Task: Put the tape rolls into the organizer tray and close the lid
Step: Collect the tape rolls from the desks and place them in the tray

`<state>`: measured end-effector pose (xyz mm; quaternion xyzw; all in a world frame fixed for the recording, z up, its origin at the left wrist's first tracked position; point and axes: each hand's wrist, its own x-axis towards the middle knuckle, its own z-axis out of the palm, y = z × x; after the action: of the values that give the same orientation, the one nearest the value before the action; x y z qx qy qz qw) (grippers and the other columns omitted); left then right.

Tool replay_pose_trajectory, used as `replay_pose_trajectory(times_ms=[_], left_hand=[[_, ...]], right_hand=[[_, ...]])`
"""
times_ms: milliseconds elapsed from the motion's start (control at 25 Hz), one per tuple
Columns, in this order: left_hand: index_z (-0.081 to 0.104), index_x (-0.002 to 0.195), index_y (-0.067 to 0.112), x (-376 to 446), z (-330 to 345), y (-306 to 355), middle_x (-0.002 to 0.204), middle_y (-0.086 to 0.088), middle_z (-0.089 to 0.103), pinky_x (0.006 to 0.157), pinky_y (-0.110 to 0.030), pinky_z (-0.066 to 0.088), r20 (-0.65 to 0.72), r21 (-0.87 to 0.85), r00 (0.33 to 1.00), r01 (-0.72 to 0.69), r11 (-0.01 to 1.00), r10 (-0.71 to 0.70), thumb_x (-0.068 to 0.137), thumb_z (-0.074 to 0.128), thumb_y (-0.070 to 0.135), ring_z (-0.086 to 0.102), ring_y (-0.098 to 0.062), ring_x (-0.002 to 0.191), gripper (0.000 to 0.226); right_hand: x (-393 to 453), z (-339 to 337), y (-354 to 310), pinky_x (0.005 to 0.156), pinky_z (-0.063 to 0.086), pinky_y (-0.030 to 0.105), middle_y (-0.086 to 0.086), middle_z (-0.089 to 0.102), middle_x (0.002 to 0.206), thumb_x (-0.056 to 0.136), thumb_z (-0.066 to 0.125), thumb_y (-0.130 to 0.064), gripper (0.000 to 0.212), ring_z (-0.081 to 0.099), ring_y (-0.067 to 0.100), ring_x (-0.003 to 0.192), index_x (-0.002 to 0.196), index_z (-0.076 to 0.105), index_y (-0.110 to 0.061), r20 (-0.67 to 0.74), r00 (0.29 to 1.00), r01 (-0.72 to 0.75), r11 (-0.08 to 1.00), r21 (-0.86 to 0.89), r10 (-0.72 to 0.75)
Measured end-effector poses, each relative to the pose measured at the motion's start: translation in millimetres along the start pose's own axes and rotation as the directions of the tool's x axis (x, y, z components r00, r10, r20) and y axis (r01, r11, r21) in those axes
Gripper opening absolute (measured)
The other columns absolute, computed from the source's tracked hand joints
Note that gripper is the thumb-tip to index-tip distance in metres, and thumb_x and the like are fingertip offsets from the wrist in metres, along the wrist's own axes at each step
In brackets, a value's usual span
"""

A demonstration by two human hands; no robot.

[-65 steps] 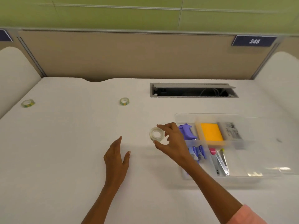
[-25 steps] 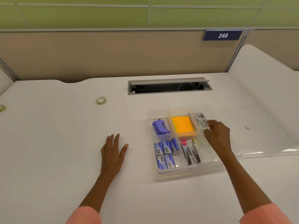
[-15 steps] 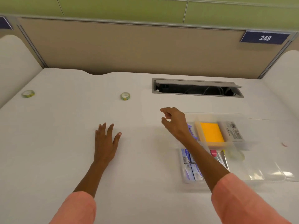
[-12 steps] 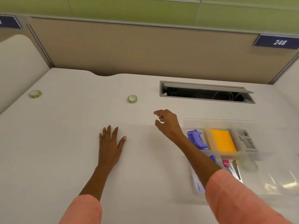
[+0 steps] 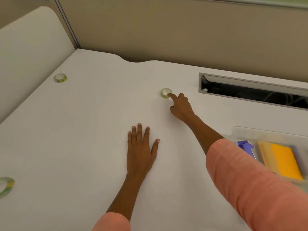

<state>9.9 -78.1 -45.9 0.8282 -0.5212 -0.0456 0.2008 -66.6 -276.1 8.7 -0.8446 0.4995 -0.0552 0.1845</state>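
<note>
Three green-and-yellow tape rolls lie on the white desk: one in the middle, one far left at the back, one at the left edge. My right hand reaches forward; its fingertip touches the middle roll's right side and grips nothing. Flat on the desk, palm down with fingers spread, rests my left hand. The clear organizer tray sits at the right edge, partly cut off, holding a purple item and an orange pad. Its lid is out of view.
A cable slot with a raised grey flap opens in the desk behind the tray. Beige partition panels stand along the back, and a white curved divider closes the left side.
My right hand left the tray without the clear roll and reached forward-left until a fingertip met the middle roll. The view swung left, showing a third roll. My left hand stayed flat.
</note>
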Motion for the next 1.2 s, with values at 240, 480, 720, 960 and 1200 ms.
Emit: replay_pose_trajectory(times_ms=[240,480,720,960,1200], left_hand=[[0.022,0.141,0.019,0,1,-1,0.155,-0.011,0.015,0.118,-0.039,0.002,-0.015,0.0,1.0,-0.006,1.0,0.006,0.09,0.025,0.053,0.006,-0.026,0.144,0.062],[0.024,0.141,0.017,-3,-5,1,0.155,-0.012,0.015,0.12,-0.039,0.004,0.009,-0.045,1.0,-0.014,0.999,0.015,0.091,0.031,0.049,0.006,-0.025,0.144,0.06],[0.024,0.141,0.018,-29,-13,28,0.154,-0.013,0.016,0.119,-0.044,0.001,0.057,-0.188,0.998,0.05,0.981,-0.04,0.091,0.038,0.042,0.004,-0.028,0.144,0.057],[0.028,0.139,0.022,-71,-15,115,0.155,-0.003,0.017,0.117,-0.039,-0.005,0.084,-0.461,0.993,-0.031,0.887,0.078,0.091,0.041,0.039,0.003,-0.018,0.144,0.052],[0.027,0.139,0.025,-108,-11,187,0.155,0.007,0.014,0.116,-0.032,-0.001,0.129,-0.619,0.975,-0.063,0.783,0.18,0.09,0.043,0.037,0.003,-0.009,0.143,0.053]], right_hand=[[-2,6,1,0.085,0.045,0.046,0.021,0.044,0.118,0.089,0.05,-0.02,0.042,0.047,0.038,0.106,0.13,0.043,-0.016,-0.052,0.999,0.012,0.997,-0.081,-0.016],[-56,2,12,0.086,0.047,0.041,0.014,0.059,0.115,0.079,0.069,-0.02,0.025,0.051,0.03,0.107,0.097,0.061,-0.006,-0.089,0.996,0.004,0.988,0.154,0.01],[-121,-18,33,0.083,0.045,0.036,0.01,0.064,0.115,0.072,0.074,-0.021,0.045,0.057,0.027,0.102,0.113,0.055,-0.014,-0.132,0.99,-0.002,0.949,0.315,0.046],[-219,-76,97,0.079,0.05,0.029,0.005,0.06,0.119,0.065,0.081,-0.018,0.063,0.059,0.018,0.09,0.122,0.054,-0.016,-0.315,0.922,-0.048,0.876,0.48,0.223],[-315,-130,206,0.071,0.046,0.024,0.008,0.059,0.109,0.062,0.082,-0.013,0.053,0.058,0.018,0.079,0.111,0.062,-0.015,-0.307,0.853,-0.262,0.856,0.446,0.422]])
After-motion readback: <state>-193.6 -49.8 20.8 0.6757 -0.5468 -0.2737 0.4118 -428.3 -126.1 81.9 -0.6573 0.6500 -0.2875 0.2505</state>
